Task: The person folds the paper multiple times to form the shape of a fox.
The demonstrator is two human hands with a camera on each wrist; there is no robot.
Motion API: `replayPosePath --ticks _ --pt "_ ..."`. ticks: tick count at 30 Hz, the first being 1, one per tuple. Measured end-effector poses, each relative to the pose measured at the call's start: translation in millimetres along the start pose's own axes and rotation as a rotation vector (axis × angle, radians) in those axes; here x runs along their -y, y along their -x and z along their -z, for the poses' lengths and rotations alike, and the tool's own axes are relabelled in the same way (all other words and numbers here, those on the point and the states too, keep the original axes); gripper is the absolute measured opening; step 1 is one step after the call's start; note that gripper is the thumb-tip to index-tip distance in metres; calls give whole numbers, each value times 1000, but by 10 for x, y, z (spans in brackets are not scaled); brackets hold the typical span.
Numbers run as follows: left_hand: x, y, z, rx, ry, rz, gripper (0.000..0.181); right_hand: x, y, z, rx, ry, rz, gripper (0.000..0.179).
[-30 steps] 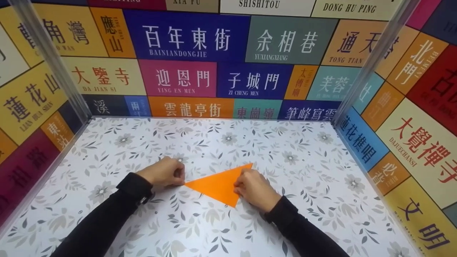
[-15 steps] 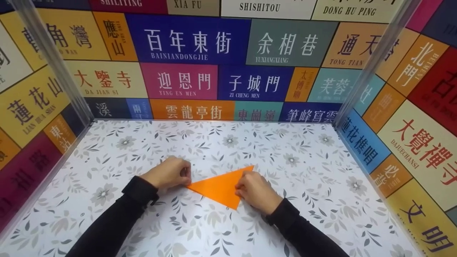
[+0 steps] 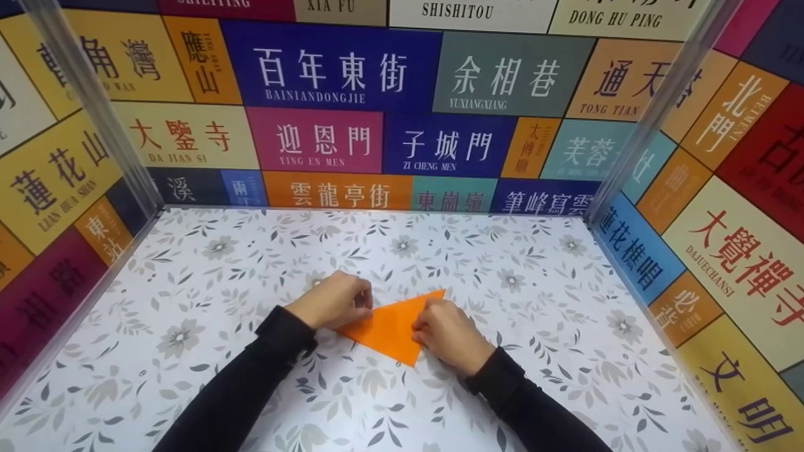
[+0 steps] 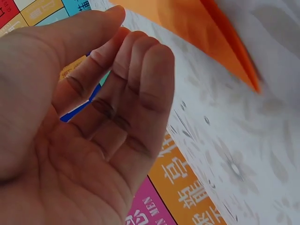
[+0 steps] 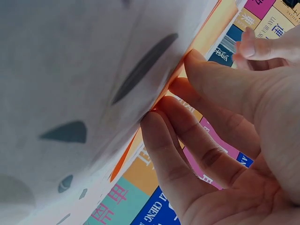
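Observation:
An orange triangular sheet of folded paper (image 3: 392,329) lies on the table, its narrow point towards the left. My left hand (image 3: 336,301) is over the left part of the paper, fingers loosely bent and thumb close to the index finger. In the left wrist view, that hand (image 4: 98,103) has nothing between its fingertips, and the paper's pointed end (image 4: 234,56) shows past them. Whether they touch the paper I cannot tell. My right hand (image 3: 453,336) rests on the right edge of the paper; in the right wrist view, its thumb and fingertips (image 5: 157,129) press along the thin orange edge.
A white tabletop (image 3: 509,251) with a grey flower print lies under the paper. Panels (image 3: 333,69) of coloured signs stand at the back and both sides, with clear corner strips (image 3: 653,113) where they meet.
My left hand has moved right from the paper's left point, along its upper edge, and now covers part of that end. The right hand and the paper stay nearly in place.

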State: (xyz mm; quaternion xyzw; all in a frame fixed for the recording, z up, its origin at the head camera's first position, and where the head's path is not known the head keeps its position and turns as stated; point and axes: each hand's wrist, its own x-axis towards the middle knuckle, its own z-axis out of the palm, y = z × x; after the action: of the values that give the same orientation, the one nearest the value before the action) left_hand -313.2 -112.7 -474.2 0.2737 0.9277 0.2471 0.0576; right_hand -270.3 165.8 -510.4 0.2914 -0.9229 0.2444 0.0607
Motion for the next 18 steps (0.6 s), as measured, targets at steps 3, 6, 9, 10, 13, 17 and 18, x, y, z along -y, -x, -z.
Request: replayPosePath --ticks 3,6,9,10,13,17,18 --pt "-75 -92 -64 -3 -7 15 6 0 -5 11 7 -2 -14 8" --pt "-127 -157 -135 -10 -22 50 8 -4 -6 9 9 -1 -19 8" --pt "-155 -195 -202 -19 -36 79 11 -6 -5 2 4 10 -10 8" --pt "-160 -203 -221 -20 -41 91 13 -6 -5 1 3 14 -8 8" --pt "-166 -215 -260 -29 -67 122 20 -1 -8 2 0 16 2 8" --pt "-163 -229 -280 -25 -92 172 28 -9 -11 -7 -6 11 6 9" --pt "-159 -233 -280 -23 -91 181 29 -12 -11 -8 -9 13 10 10"
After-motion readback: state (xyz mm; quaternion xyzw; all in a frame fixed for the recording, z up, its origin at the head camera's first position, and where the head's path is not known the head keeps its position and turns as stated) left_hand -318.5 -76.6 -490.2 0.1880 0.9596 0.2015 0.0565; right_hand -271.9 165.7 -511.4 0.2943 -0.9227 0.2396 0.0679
